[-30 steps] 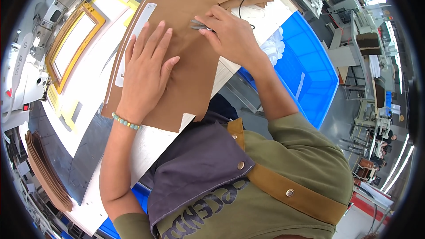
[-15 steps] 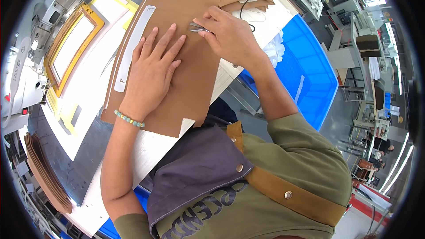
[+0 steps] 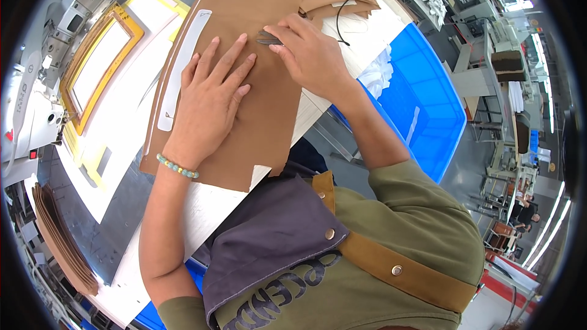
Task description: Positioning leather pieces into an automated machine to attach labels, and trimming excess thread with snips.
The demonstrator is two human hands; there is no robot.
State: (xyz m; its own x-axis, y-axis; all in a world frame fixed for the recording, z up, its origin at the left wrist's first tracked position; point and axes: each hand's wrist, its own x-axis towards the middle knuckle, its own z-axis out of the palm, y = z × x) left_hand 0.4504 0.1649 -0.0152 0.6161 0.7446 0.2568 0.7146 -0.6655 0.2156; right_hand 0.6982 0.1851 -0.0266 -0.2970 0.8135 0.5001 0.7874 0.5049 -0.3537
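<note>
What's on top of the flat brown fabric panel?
Left hand, spread flat; long white rounded strip; right hand holding grey metal snips over it. Panel under left palm is hidden.

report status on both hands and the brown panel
Left hand flat on brown panel; right hand holding small metal snips over it; black cord lies clear of panel.

The left hand (image 3: 210, 104) lay flat with its fingers (image 3: 231, 57) spread. The right hand (image 3: 315, 58) curled, its thumb (image 3: 284, 56) and pointing finger (image 3: 282, 32) close together.
</note>
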